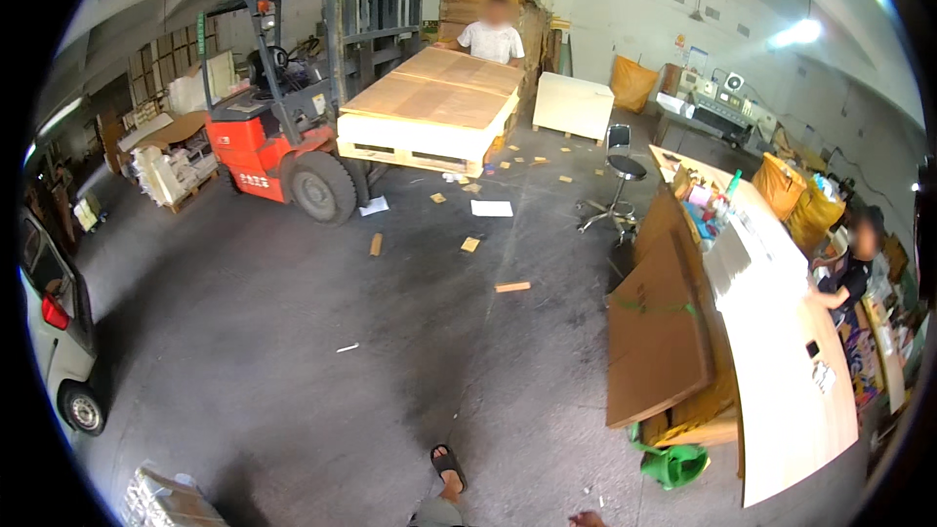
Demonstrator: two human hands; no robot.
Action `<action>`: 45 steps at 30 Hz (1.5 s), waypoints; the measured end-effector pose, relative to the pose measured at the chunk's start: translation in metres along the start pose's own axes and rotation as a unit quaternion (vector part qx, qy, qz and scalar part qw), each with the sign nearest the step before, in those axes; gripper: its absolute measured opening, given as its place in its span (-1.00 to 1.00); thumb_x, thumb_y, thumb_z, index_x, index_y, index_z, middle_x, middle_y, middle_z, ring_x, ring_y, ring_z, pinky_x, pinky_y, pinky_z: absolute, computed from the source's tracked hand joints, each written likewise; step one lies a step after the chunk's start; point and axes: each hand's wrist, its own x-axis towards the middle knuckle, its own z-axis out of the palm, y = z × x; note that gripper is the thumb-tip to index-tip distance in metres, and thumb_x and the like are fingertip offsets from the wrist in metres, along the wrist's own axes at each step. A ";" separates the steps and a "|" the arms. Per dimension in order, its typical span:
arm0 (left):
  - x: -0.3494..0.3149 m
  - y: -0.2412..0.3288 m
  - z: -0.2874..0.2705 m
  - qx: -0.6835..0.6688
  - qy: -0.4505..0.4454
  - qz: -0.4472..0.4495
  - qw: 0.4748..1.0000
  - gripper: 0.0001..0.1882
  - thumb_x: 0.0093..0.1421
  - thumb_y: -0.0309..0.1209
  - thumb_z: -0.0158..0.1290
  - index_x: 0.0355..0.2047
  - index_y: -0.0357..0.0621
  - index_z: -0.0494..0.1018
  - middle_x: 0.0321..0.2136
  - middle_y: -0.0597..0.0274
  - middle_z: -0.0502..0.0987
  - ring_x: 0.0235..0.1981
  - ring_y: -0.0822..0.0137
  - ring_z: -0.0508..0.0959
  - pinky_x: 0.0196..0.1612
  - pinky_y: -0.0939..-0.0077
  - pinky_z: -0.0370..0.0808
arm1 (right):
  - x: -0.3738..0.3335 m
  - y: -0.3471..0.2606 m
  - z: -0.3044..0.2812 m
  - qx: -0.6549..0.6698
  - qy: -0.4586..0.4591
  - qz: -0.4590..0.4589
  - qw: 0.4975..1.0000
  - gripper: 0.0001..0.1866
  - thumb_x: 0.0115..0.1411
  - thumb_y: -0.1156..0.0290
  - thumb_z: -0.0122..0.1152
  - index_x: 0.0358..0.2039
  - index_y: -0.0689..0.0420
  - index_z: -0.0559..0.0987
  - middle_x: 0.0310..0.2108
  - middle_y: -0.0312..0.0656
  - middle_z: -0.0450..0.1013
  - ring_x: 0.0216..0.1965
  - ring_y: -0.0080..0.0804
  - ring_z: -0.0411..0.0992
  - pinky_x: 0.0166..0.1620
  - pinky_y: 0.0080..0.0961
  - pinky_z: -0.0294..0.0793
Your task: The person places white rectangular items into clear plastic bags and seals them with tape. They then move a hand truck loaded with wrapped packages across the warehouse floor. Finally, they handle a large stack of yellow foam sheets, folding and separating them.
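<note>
Only a small, blurred part of my right hand (588, 519) shows at the bottom edge, right of my leg. Its fingers are too cut off to tell whether they hold anything. My left hand is out of the picture. Nearest to the right hand is a green watering can or similar green plastic vessel (673, 466), on the floor beside the worktable, apart from the hand. My foot in a dark sandal (448, 466) stands on the grey floor. Left of it, a wrapped pale bundle (168, 500) lies at the lower edge.
A red forklift (244, 141) carries a pallet of cardboard sheets (429, 88); a person stands behind it. Another person sits or stands at the long worktable (781, 361). A stool (625, 168), a car (54, 332) and scattered scraps (512, 287) are around.
</note>
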 end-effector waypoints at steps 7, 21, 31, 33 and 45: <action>0.155 0.175 0.005 0.087 -0.059 0.052 0.993 -0.75 0.24 -0.29 0.01 -0.17 -0.16 0.51 -0.22 0.16 0.56 -0.15 0.18 0.54 -0.16 0.23 0.50 | 0.010 -0.057 -0.127 0.370 -0.050 0.200 0.906 -0.57 0.19 0.06 0.28 -0.26 0.23 0.57 -0.43 -0.09 0.55 -0.46 -0.21 0.52 -0.31 -0.23 0.52; 0.350 0.728 0.055 0.023 -0.076 0.274 0.959 -0.55 0.25 -0.11 0.07 0.05 -0.10 0.52 -0.17 0.12 0.63 -0.19 0.22 0.60 -0.15 0.32 0.52 | 0.413 -0.113 -0.273 0.404 -0.092 0.210 0.886 -0.57 0.23 0.12 0.27 -0.10 0.26 0.58 -0.30 -0.10 0.56 -0.41 -0.29 0.54 -0.40 -0.36 0.58; 0.409 0.955 -0.010 -0.419 -0.055 0.026 0.906 -0.76 0.23 -0.24 0.11 -0.21 -0.11 0.50 -0.37 0.25 0.53 -0.43 0.39 0.53 -0.40 0.49 0.53 | 0.690 -0.170 -0.474 0.280 -0.071 0.265 0.920 -0.78 0.32 0.32 0.08 -0.22 0.24 0.46 -0.54 -0.19 0.34 -0.59 -0.39 0.37 -0.54 -0.47 0.37; 0.442 0.996 -0.036 -0.462 0.005 0.117 0.879 -0.71 0.23 -0.25 0.11 -0.13 -0.17 0.49 -0.31 0.22 0.54 -0.36 0.36 0.54 -0.34 0.45 0.55 | 0.737 -0.208 -0.496 0.278 -0.060 0.272 0.919 -0.82 0.34 0.36 0.04 -0.24 0.24 0.43 -0.59 -0.20 0.29 -0.63 -0.41 0.33 -0.58 -0.49 0.33; 0.553 1.281 -0.170 0.170 0.425 0.319 0.830 -0.12 0.12 -0.42 0.05 0.42 -0.11 -0.08 0.46 0.05 -0.19 0.43 0.00 -0.04 0.41 0.20 0.04 | 0.881 -0.306 -0.540 0.401 -0.154 0.225 0.875 -0.82 0.29 0.39 0.09 -0.25 0.27 0.49 -0.50 -0.19 0.39 -0.57 -0.37 0.36 -0.49 -0.42 0.41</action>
